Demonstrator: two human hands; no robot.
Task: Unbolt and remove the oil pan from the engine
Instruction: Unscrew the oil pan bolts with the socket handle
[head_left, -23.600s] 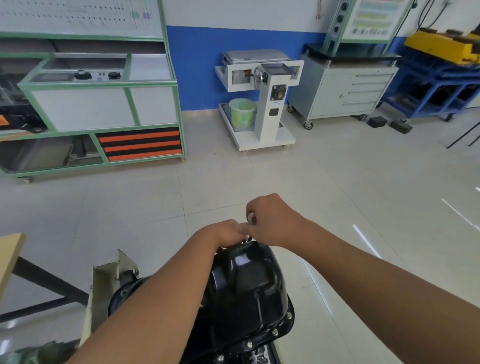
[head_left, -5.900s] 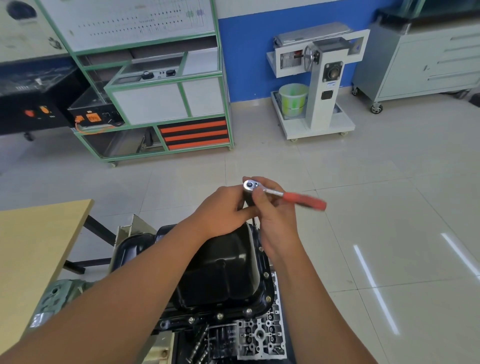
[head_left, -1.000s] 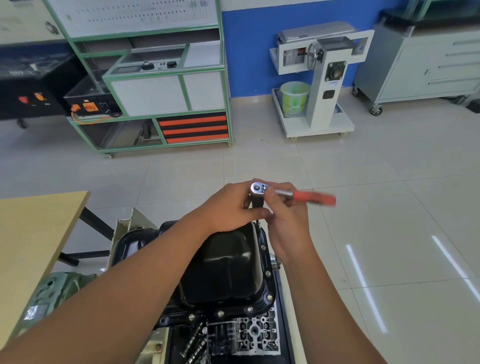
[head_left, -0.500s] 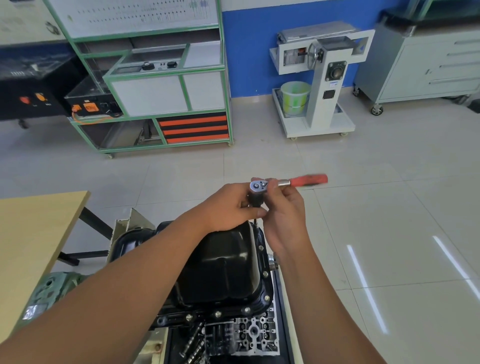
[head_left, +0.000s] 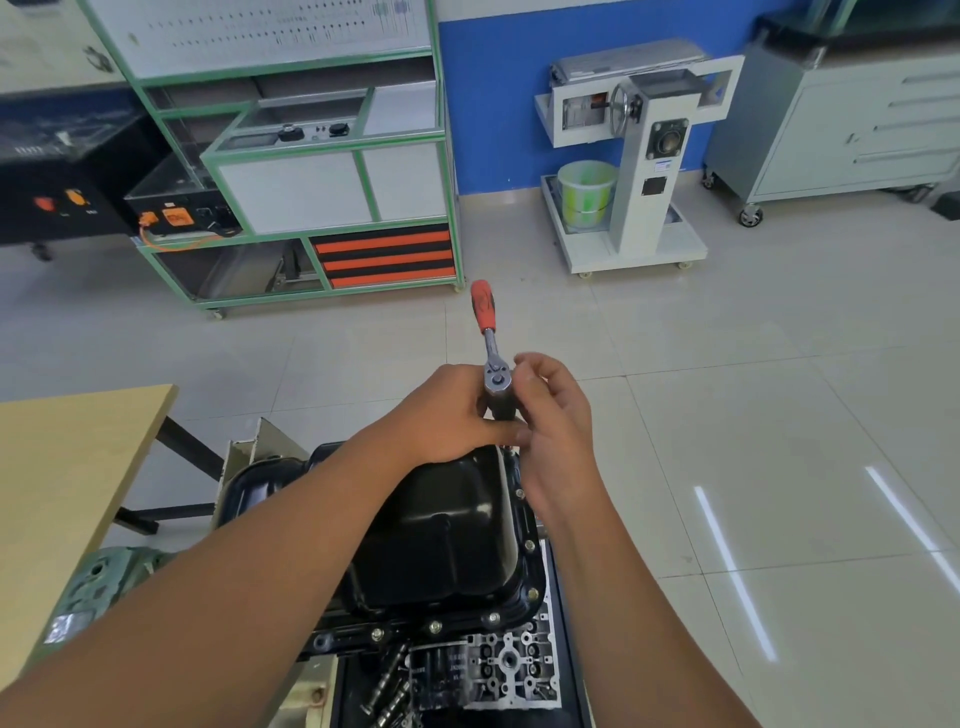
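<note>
The black oil pan sits bolted on the upturned engine in front of me, with bolts showing along its near and right flange. At the pan's far right corner a ratchet stands on a dark socket, its red handle pointing away from me. My left hand grips the socket just under the ratchet head. My right hand is right beside the head, fingers loosely curled and off the handle.
A wooden table stands at my left. A cylinder head and loose metal parts lie below the pan. Across the tiled floor are a green-framed cabinet, a white machine stand and a grey drawer cabinet.
The ratchet handle has swung from pointing right to pointing away from me. My right hand's fingers have come off the handle. My left hand stays on the socket.
</note>
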